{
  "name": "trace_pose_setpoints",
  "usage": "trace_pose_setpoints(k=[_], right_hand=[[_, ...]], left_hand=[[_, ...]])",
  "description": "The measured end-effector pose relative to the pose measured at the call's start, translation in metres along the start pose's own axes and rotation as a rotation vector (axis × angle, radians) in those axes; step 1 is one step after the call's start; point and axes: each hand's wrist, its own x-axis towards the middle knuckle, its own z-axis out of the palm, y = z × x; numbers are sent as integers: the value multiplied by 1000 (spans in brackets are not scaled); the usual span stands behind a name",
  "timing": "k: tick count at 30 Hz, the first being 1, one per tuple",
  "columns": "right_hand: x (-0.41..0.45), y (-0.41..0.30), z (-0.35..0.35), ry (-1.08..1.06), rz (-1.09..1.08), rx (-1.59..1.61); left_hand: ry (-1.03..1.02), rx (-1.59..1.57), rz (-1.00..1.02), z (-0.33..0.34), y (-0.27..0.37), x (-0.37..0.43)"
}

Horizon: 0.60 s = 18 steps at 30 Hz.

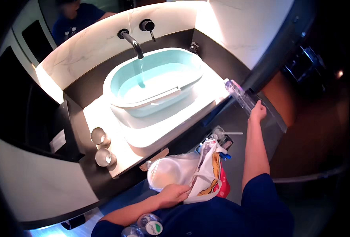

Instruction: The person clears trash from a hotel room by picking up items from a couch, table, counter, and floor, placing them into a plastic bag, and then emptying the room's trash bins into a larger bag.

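My left hand (172, 195) grips the edge of a white plastic carrier bag (203, 183) with yellow and red print. Beside that hand is a round white lidded container (164, 171) in thin clear plastic. My right arm reaches out to the right, and my right hand (257, 112) is closed at the near end of a clear plastic bottle (237, 91). Two more clear plastic bottles (149, 223) are tucked by my left arm against my body. Past the bag's top, a black bin or box (228, 142) holds crumpled clear plastic and a white stick.
A pale turquoise plastic tub (154, 108) stands in the white washbasin (139, 142), under a black wall tap (133, 43) running water. Two drinking glasses (105, 157) are on the counter's left end. A mirror is behind; a dark doorway edge (270, 59) is at right.
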Motion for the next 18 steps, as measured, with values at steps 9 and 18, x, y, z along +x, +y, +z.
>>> trace_pose_setpoints(k=[9, 18], right_hand=[[34, 69, 213, -621, -6, -49], [-112, -172, 341, -1613, -761, 259]], left_hand=[[218, -148, -317, -15, -29, 78], [371, -309, -629, -16, -11, 142]])
